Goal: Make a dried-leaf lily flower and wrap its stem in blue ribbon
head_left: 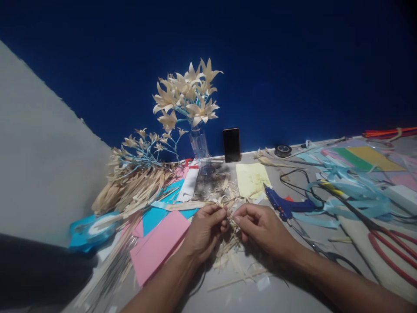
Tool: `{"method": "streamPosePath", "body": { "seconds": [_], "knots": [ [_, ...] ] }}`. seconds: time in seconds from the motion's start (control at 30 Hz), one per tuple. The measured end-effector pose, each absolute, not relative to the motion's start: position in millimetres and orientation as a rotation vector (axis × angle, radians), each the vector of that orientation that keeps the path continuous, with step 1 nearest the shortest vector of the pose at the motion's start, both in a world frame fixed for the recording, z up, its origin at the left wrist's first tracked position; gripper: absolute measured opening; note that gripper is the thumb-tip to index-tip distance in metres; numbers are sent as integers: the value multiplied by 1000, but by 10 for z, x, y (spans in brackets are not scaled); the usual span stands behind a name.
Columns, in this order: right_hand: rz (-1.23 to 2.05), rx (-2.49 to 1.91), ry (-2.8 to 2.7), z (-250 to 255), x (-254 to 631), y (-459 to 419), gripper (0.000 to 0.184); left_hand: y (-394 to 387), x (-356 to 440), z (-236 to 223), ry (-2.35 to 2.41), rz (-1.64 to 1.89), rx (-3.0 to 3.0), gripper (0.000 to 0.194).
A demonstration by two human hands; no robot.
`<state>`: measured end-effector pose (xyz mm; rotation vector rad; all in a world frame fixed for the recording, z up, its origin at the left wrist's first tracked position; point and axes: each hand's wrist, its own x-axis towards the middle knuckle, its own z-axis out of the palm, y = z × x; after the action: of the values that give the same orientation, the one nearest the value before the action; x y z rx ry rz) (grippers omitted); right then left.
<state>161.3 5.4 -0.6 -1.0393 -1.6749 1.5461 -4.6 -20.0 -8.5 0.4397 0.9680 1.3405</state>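
My left hand (pixel 205 230) and my right hand (pixel 260 226) meet at the middle of the table, fingertips pinched together on a thin pale dried-leaf strip (pixel 230 216). A loose heap of the same straw-coloured strips (pixel 228 248) lies under and between the hands. Both hands are closed in a pinch. A pink paper sheet (pixel 156 248) lies just left of my left wrist. A blue glue gun (pixel 286 204) rests just right of my right hand.
A clear bottle vase (pixel 199 145) with cream leaf flowers (pixel 187 95) stands at the back, a black phone (pixel 231 144) beside it. Dried leaves (pixel 137 187), yellow paper (pixel 251 179), light-blue ribbon (pixel 352 191), red-handled scissors (pixel 391 248) and coloured sheets (pixel 365 158) crowd the table.
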Motion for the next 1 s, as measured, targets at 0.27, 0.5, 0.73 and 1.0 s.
{"method": "streamPosePath", "body": {
  "seconds": [0.27,0.5,0.73,1.0],
  "knots": [
    [1574,-1078,-1675,7,1598,5,16,-196,-58,-118,1026,1318,526,35],
    [1524,-1112,-1690,17,1616,-2,12,-194,-95,-135,1082,1312,663,30],
    [1519,-1107,-1706,17,1591,-10,18,-235,-47,-168,1089,1254,688,24],
    [1357,-1034,-1795,-16,1620,-8,18,-265,-44,-159,969,1295,663,24]
  ]
}}
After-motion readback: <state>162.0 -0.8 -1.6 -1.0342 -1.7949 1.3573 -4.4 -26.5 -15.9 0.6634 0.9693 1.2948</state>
